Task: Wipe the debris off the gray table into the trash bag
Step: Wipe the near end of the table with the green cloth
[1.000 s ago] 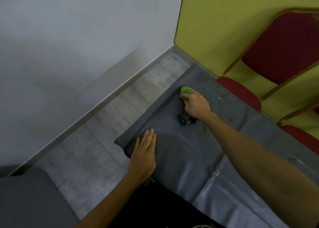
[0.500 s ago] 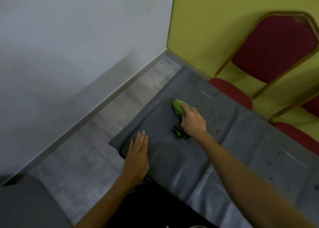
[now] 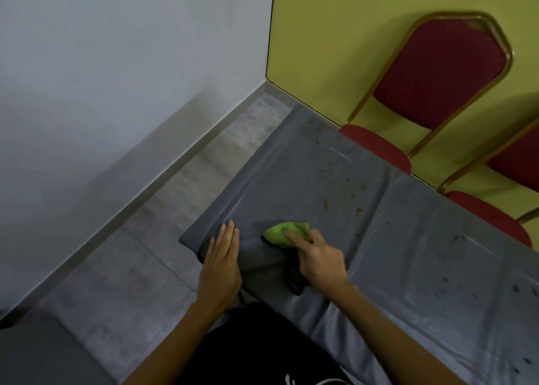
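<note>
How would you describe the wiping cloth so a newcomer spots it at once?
Start at the gray table along the yellow wall. Near its left end, beside the flat left hand, the right hand holds a crumpled green cloth. It is the only bright green thing there; its neighbours on the table are small brown or dark specks.

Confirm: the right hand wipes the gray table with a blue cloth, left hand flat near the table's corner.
Not quite: the cloth is green, not blue, as the head view shows. The right hand holds it on the gray table, the left hand flat near the corner.
</note>
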`<state>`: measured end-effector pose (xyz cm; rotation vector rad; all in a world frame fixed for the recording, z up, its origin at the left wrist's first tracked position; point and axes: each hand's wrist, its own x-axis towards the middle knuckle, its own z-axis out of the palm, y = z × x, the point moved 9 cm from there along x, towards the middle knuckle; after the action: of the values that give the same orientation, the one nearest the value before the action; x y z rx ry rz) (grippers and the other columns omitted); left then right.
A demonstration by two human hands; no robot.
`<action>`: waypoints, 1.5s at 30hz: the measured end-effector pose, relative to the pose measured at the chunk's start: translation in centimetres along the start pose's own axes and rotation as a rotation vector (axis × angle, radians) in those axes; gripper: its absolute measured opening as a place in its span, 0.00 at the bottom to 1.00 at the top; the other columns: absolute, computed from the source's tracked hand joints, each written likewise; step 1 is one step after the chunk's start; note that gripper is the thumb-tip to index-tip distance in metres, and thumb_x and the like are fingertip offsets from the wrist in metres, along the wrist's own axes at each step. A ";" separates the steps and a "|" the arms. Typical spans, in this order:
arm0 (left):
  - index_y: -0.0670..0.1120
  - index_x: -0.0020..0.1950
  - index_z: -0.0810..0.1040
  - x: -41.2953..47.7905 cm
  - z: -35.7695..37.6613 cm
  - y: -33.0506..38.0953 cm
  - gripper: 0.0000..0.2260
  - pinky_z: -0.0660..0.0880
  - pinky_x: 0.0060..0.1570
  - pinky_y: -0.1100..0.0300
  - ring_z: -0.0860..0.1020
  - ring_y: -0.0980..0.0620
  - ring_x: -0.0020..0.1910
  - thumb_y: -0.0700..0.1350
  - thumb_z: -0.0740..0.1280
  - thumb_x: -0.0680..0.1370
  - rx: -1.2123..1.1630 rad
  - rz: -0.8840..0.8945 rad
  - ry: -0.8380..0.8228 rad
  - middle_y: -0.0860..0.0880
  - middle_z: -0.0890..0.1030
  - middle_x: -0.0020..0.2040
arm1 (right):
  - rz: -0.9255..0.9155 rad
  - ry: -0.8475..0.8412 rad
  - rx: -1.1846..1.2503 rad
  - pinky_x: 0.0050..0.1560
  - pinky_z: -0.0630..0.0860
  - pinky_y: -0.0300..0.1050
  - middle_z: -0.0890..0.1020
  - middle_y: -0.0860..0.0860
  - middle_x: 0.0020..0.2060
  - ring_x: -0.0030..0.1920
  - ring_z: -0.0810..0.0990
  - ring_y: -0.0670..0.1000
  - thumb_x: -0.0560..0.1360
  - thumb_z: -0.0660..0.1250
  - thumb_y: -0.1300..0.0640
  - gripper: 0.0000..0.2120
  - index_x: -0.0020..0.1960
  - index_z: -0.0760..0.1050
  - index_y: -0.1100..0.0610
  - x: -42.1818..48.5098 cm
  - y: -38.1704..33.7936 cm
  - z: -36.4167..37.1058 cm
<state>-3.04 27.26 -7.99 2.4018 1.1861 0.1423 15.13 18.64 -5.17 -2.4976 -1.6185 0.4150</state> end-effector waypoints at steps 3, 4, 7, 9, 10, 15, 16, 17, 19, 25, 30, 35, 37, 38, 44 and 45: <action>0.39 0.79 0.55 0.0 0.4 -0.2 0.29 0.49 0.78 0.50 0.49 0.45 0.80 0.34 0.62 0.79 0.003 -0.027 -0.024 0.43 0.52 0.80 | 0.143 0.030 0.022 0.28 0.75 0.52 0.75 0.55 0.47 0.33 0.78 0.63 0.75 0.67 0.58 0.22 0.66 0.75 0.40 0.8 4.2 -1.2; 0.40 0.79 0.53 -0.1 0.6 -0.2 0.29 0.48 0.78 0.50 0.48 0.46 0.80 0.35 0.61 0.80 0.006 -0.026 -0.030 0.44 0.51 0.80 | 0.184 0.033 0.059 0.31 0.76 0.53 0.74 0.55 0.47 0.36 0.78 0.63 0.76 0.65 0.58 0.21 0.66 0.75 0.40 1.1 4.8 -1.1; 0.40 0.79 0.53 -0.2 0.6 -0.2 0.30 0.48 0.78 0.49 0.48 0.45 0.80 0.34 0.61 0.79 0.002 -0.013 -0.022 0.44 0.51 0.80 | 0.221 0.068 0.211 0.45 0.80 0.54 0.78 0.54 0.57 0.49 0.81 0.62 0.77 0.64 0.58 0.20 0.65 0.77 0.42 1.6 3.2 -0.9; 0.39 0.78 0.55 -0.2 0.4 -0.2 0.30 0.51 0.78 0.49 0.50 0.45 0.79 0.33 0.62 0.79 -0.001 0.010 -0.013 0.43 0.53 0.80 | 0.105 0.050 0.283 0.53 0.79 0.52 0.77 0.52 0.64 0.56 0.80 0.58 0.76 0.64 0.57 0.19 0.64 0.78 0.42 1.0 -0.3 -0.1; 0.39 0.78 0.56 -0.3 0.3 -0.2 0.29 0.53 0.77 0.48 0.51 0.44 0.79 0.34 0.62 0.79 -0.014 0.023 -0.005 0.43 0.54 0.80 | 0.014 0.007 0.304 0.55 0.79 0.51 0.77 0.51 0.65 0.58 0.80 0.57 0.76 0.63 0.56 0.19 0.64 0.78 0.41 0.5 -2.6 0.8; 0.39 0.78 0.58 -0.5 0.2 -0.5 0.26 0.53 0.76 0.48 0.53 0.45 0.79 0.45 0.49 0.80 -0.026 0.040 0.021 0.44 0.56 0.79 | -0.231 -0.151 0.205 0.36 0.78 0.47 0.79 0.50 0.54 0.44 0.82 0.56 0.75 0.54 0.44 0.21 0.64 0.76 0.39 -2.5 -8.5 3.2; 0.38 0.78 0.58 -0.6 0.2 -0.5 0.27 0.55 0.76 0.48 0.54 0.44 0.79 0.46 0.47 0.80 -0.016 0.048 0.023 0.43 0.57 0.79 | -0.233 -0.142 0.177 0.36 0.78 0.46 0.79 0.48 0.54 0.45 0.82 0.54 0.76 0.55 0.44 0.19 0.64 0.75 0.37 -2.3 -7.6 2.8; 0.38 0.77 0.59 -0.6 0.3 -0.5 0.26 0.57 0.75 0.47 0.55 0.44 0.79 0.46 0.47 0.80 -0.006 0.055 0.024 0.43 0.58 0.79 | -0.219 -0.154 0.153 0.40 0.78 0.46 0.78 0.47 0.57 0.49 0.82 0.53 0.77 0.57 0.46 0.18 0.65 0.73 0.35 -1.9 -6.1 2.4; 0.38 0.77 0.60 -0.5 0.5 -0.6 0.27 0.59 0.75 0.46 0.55 0.45 0.79 0.47 0.47 0.80 0.004 0.063 0.022 0.43 0.59 0.79 | -0.157 -0.172 0.137 0.46 0.78 0.47 0.76 0.44 0.61 0.56 0.80 0.51 0.78 0.60 0.48 0.19 0.66 0.71 0.32 -1.1 -2.3 1.5; 0.40 0.77 0.61 -0.2 1.0 -1.0 0.25 0.55 0.76 0.50 0.57 0.45 0.79 0.49 0.46 0.82 0.021 0.050 0.020 0.46 0.58 0.79 | 0.184 0.091 0.224 0.40 0.78 0.49 0.75 0.47 0.45 0.44 0.80 0.54 0.75 0.68 0.56 0.18 0.62 0.78 0.40 0.3 5.9 -3.5; 0.40 0.78 0.61 -0.2 1.1 -1.4 0.24 0.57 0.75 0.49 0.55 0.47 0.79 0.45 0.48 0.83 0.010 0.042 0.041 0.45 0.59 0.79 | 0.068 0.130 0.360 0.55 0.78 0.44 0.81 0.45 0.59 0.57 0.81 0.52 0.74 0.68 0.56 0.17 0.61 0.79 0.42 -0.3 0.5 -2.0; 0.39 0.76 0.63 -0.2 1.3 -1.1 0.23 0.60 0.74 0.48 0.58 0.45 0.78 0.44 0.48 0.82 0.019 0.060 0.036 0.43 0.61 0.78 | -0.104 -0.146 0.229 0.43 0.79 0.49 0.76 0.44 0.64 0.53 0.81 0.55 0.76 0.59 0.46 0.20 0.67 0.72 0.38 -2.6 -5.2 3.4; 0.39 0.77 0.62 -0.2 1.1 -1.1 0.23 0.60 0.74 0.48 0.58 0.45 0.78 0.45 0.48 0.83 0.020 0.056 0.035 0.43 0.61 0.78 | -0.113 -0.173 0.201 0.47 0.79 0.49 0.75 0.43 0.65 0.56 0.81 0.54 0.76 0.59 0.48 0.19 0.67 0.71 0.36 -2.1 -4.2 3.0; 0.39 0.77 0.62 -0.2 1.0 -1.1 0.23 0.60 0.74 0.49 0.57 0.46 0.78 0.45 0.48 0.83 0.019 0.052 0.040 0.44 0.61 0.78 | -0.108 -0.154 0.190 0.49 0.79 0.48 0.75 0.42 0.66 0.58 0.80 0.52 0.76 0.60 0.49 0.19 0.65 0.73 0.35 -1.5 -3.3 2.3; 0.39 0.76 0.63 -0.2 0.8 -0.9 0.23 0.63 0.73 0.46 0.59 0.44 0.78 0.44 0.50 0.82 0.015 0.048 0.046 0.43 0.63 0.78 | 0.094 -0.102 0.145 0.46 0.79 0.49 0.78 0.47 0.55 0.53 0.80 0.53 0.76 0.65 0.52 0.19 0.64 0.74 0.36 1.4 3.6 -0.9; 0.38 0.76 0.64 -0.2 0.7 -0.9 0.23 0.65 0.72 0.46 0.60 0.44 0.77 0.44 0.50 0.82 0.018 0.050 0.048 0.43 0.64 0.77 | 0.130 -0.101 0.161 0.46 0.79 0.48 0.78 0.47 0.54 0.52 0.80 0.53 0.76 0.65 0.52 0.19 0.65 0.74 0.36 1.7 4.3 -1.0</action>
<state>-3.60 27.30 -8.99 2.4581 1.1534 0.2071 19.83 18.46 -5.61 -2.5033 -1.3982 0.6699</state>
